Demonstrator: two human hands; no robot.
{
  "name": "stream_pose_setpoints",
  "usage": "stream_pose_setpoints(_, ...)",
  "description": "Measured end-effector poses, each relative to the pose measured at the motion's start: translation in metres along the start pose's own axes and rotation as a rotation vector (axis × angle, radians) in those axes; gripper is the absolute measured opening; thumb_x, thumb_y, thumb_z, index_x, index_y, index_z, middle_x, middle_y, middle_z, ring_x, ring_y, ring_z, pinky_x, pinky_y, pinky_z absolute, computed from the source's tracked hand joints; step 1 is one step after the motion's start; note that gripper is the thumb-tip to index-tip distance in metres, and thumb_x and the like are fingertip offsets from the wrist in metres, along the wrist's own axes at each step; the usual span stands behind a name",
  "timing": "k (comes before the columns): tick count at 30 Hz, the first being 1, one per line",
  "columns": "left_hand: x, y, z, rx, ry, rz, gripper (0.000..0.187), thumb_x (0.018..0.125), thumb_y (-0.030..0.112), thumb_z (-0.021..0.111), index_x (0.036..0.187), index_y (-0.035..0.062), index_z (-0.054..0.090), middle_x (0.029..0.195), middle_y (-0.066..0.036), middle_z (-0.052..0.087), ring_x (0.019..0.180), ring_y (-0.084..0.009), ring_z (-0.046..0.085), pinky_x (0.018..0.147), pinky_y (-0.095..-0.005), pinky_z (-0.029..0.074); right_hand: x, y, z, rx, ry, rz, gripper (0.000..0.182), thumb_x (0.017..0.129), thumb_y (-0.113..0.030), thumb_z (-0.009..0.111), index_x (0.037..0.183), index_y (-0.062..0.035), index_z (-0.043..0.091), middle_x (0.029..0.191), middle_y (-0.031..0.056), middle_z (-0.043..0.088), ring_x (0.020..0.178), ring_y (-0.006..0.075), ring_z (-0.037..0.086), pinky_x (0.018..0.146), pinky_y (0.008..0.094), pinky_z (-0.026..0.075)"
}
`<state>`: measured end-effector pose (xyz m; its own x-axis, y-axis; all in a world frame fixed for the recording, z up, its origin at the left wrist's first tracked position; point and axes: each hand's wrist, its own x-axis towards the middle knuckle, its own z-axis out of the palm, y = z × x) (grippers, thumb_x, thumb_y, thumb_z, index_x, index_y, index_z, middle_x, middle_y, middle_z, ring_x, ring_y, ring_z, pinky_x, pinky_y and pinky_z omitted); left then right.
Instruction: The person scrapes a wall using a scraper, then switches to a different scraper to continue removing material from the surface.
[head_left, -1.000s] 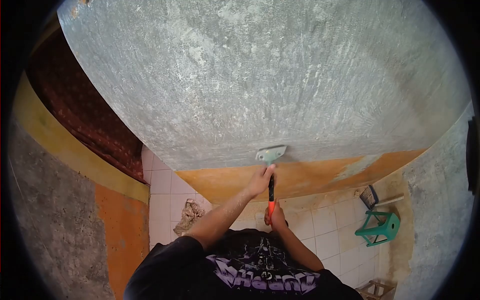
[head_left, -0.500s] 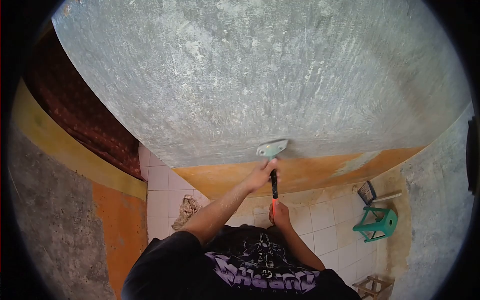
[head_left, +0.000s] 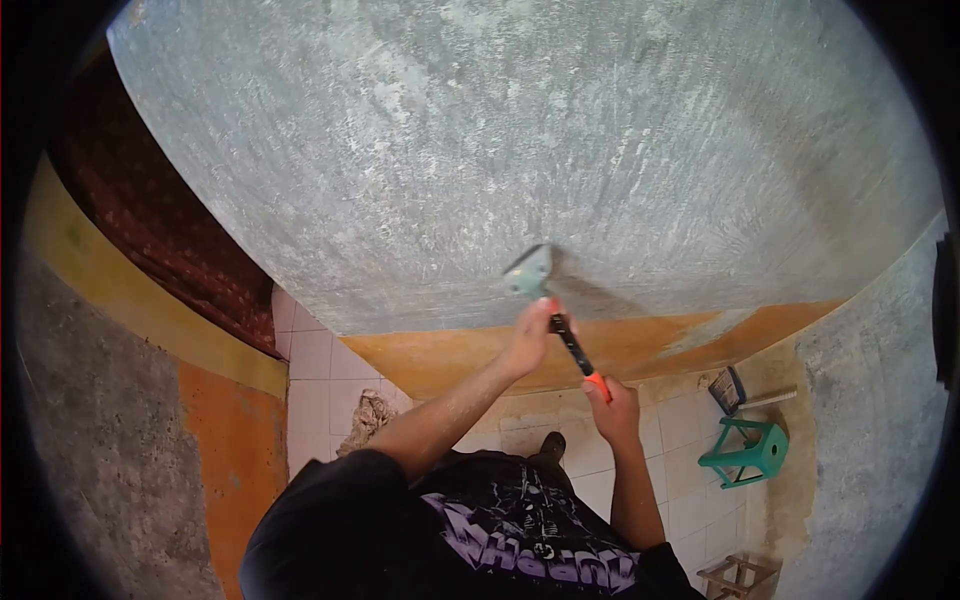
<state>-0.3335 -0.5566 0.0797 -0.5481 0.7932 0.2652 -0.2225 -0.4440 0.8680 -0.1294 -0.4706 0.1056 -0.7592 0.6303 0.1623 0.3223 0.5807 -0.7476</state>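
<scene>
Scraper (head_left: pixel 548 300) work fills the middle of the view, but the largest thing is the grey wall (head_left: pixel 520 150), rough and streaked, which spreads across the whole far side. Below it runs an orange band of paint (head_left: pixel 640 340), bare in patches at its right end. A dark red curtain (head_left: pixel 170 230) hangs at the far left, above a yellow strip and a grey and orange side wall (head_left: pixel 120 440). White floor tiles (head_left: pixel 320 360) lie near the foot of the wall, with a crumpled rag (head_left: pixel 365 415) on them at the left. At the right stands a green stool (head_left: pixel 745 455), with a brush (head_left: pixel 730 390) just beyond it. The scraper has a pale metal blade pressed against the grey wall just above the orange band, and a black and red handle slanting down to the right. The left hand (head_left: pixel 530 335) is closed around the handle right under the blade. The right hand (head_left: pixel 612 408) is closed around the red end of the handle, lower and to the right.
</scene>
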Motion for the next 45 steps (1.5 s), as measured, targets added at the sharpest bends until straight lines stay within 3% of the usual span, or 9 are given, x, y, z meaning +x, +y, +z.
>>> stream_pose_setpoints(4, -0.011, -0.007, 0.0, -0.058, 0.1, -0.083, 0.042, 0.105, 0.043, 0.033, 0.102, 0.0079, 0.054, 0.093, -0.006, 0.065, 0.088, -0.0168, 0.063, 0.078, -0.0363, 0.051, -0.007, 0.015, 0.013, 0.036, -0.001, 0.054, 0.036, 0.086, -0.029, 0.072, 0.073, 0.0004, 0.056, 0.054, 0.0118, 0.046, 0.048, 0.017, 0.043, 0.049, 0.0339, 0.038)
stream_pose_setpoints(7, 0.003, -0.005, 0.019, 0.138, 0.014, -0.365, 0.043, 0.104, 0.047, 0.036, 0.108, 0.0097, 0.057, 0.103, -0.007, 0.065, 0.096, -0.0179, 0.061, 0.086, -0.0364, 0.051, -0.02, 0.04, -0.007, 0.047, 0.078, 0.1, 0.037, 0.086, -0.03, 0.072, 0.072, -0.0001, 0.057, 0.054, 0.0117, 0.047, 0.048, 0.0184, 0.044, 0.049, 0.0343, 0.039)
stream_pose_setpoints(12, 0.002, -0.015, 0.015, 0.092, 0.036, -0.345, 0.041, 0.104, 0.045, 0.04, 0.113, 0.0101, 0.06, 0.11, -0.006, 0.065, 0.104, -0.0171, 0.061, 0.087, -0.0358, 0.05, -0.013, 0.05, -0.018, -0.059, 0.031, 0.096, 0.038, 0.085, -0.032, 0.073, 0.071, -0.0012, 0.057, 0.054, 0.0125, 0.049, 0.047, 0.0209, 0.045, 0.049, 0.0353, 0.039)
stream_pose_setpoints(17, -0.036, 0.01, -0.044, 0.001, 0.121, -0.321, 0.04, 0.103, 0.046, 0.041, 0.114, 0.0119, 0.059, 0.111, -0.003, 0.065, 0.102, -0.0148, 0.06, 0.086, -0.0339, 0.048, -0.001, 0.016, 0.011, -0.098, -0.036, -0.005, 0.041, 0.085, -0.03, 0.072, 0.066, -0.0016, 0.05, 0.053, 0.007, 0.041, 0.05, 0.014, 0.037, 0.049, 0.0336, 0.035)
stream_pose_setpoints(21, -0.022, 0.01, -0.015, 0.013, 0.088, -0.416, 0.041, 0.103, 0.044, 0.042, 0.118, 0.0101, 0.06, 0.114, -0.006, 0.064, 0.104, -0.0169, 0.061, 0.088, -0.0364, 0.049, -0.006, 0.02, -0.004, -0.047, 0.016, 0.068, 0.037, 0.084, -0.027, 0.075, 0.067, -0.0012, 0.054, 0.053, 0.0069, 0.041, 0.051, 0.013, 0.037, 0.049, 0.0324, 0.035)
stream_pose_setpoints(24, -0.009, 0.004, -0.005, 0.02, -0.004, -0.445, 0.044, 0.103, 0.046, 0.043, 0.119, 0.0099, 0.06, 0.113, -0.005, 0.064, 0.103, -0.0162, 0.061, 0.087, -0.0358, 0.049, -0.006, 0.032, -0.028, -0.102, 0.046, 0.104, 0.038, 0.082, -0.031, 0.076, 0.067, -0.0021, 0.057, 0.054, 0.0141, 0.051, 0.046, 0.0267, 0.046, 0.049, 0.0367, 0.039)
stream_pose_setpoints(34, -0.076, 0.037, -0.112, -0.129, 0.067, -0.417, 0.051, 0.099, 0.053, 0.048, 0.123, 0.0092, 0.061, 0.118, -0.004, 0.061, 0.105, -0.0179, 0.06, 0.091, -0.0394, 0.048, 0.007, -0.032, 0.041, -0.17, -0.178, -0.05, 0.039, 0.082, -0.038, 0.075, 0.071, -0.0041, 0.058, 0.055, 0.0141, 0.052, 0.05, 0.032, 0.052, 0.05, 0.0403, 0.041)
stream_pose_setpoints(40, -0.029, 0.011, -0.042, 0.013, -0.034, -0.515, 0.049, 0.101, 0.049, 0.046, 0.123, 0.0086, 0.06, 0.113, -0.005, 0.063, 0.099, -0.015, 0.062, 0.088, -0.0341, 0.049, -0.013, 0.011, -0.004, -0.06, 0.016, 0.023, 0.03, 0.082, -0.03, 0.076, 0.078, -0.0026, 0.064, 0.053, 0.01, 0.049, 0.047, 0.0202, 0.046, 0.049, 0.0344, 0.039)
stream_pose_setpoints(45, -0.024, -0.009, -0.035, -0.039, -0.016, -0.487, 0.048, 0.101, 0.05, 0.044, 0.122, 0.0092, 0.059, 0.111, -0.006, 0.063, 0.099, -0.0146, 0.062, 0.088, -0.0321, 0.05, -0.011, 0.022, -0.013, -0.101, -0.03, 0.084, 0.028, 0.081, -0.028, 0.077, 0.08, -0.0021, 0.066, 0.054, 0.0091, 0.049, 0.05, 0.0163, 0.046, 0.05, 0.0319, 0.039)
